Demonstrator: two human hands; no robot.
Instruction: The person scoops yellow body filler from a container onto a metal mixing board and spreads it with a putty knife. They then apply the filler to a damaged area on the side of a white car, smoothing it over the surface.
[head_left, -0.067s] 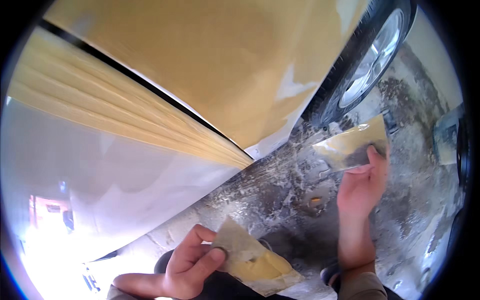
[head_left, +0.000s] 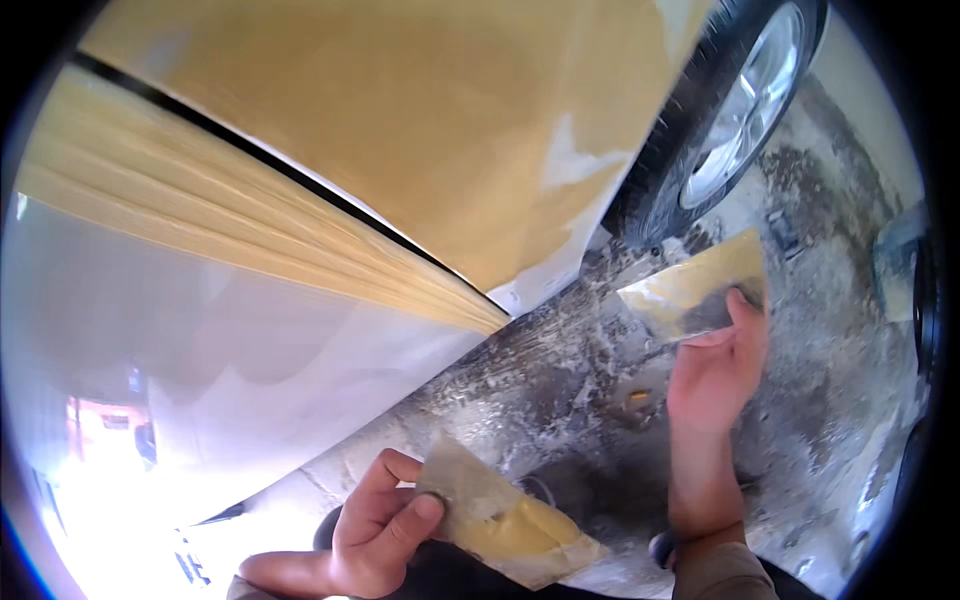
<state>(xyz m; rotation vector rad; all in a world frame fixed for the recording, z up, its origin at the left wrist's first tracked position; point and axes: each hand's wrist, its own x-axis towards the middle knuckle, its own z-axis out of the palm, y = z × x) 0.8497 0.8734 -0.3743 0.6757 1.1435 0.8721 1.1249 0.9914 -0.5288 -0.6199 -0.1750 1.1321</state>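
My left hand [head_left: 385, 530] pinches one edge of a thin flat putty board [head_left: 470, 490] with a thick lump of yellow putty [head_left: 535, 530] on it. My right hand [head_left: 720, 365] holds a thin, shiny putty spreader [head_left: 690, 290] smeared with yellow, its thumb lying on the face and fingers behind. The spreader is off to the right, apart from the car and the board. In front of me is a car side with a putty-covered upper panel [head_left: 390, 130]. Below a dark gap, a lower panel [head_left: 250, 320] has streaky yellow putty along its top and grey beneath.
A car wheel [head_left: 735, 130] with a silver rim stands at the upper right. The wet, stained concrete floor [head_left: 580, 390] has a small orange bit [head_left: 640, 395] and a small dark object [head_left: 785, 235] on it. A bucket-like container [head_left: 895, 265] is at the right edge.
My right hand and the spreader have shifted slightly left. My left hand still holds the board, almost in the same place.
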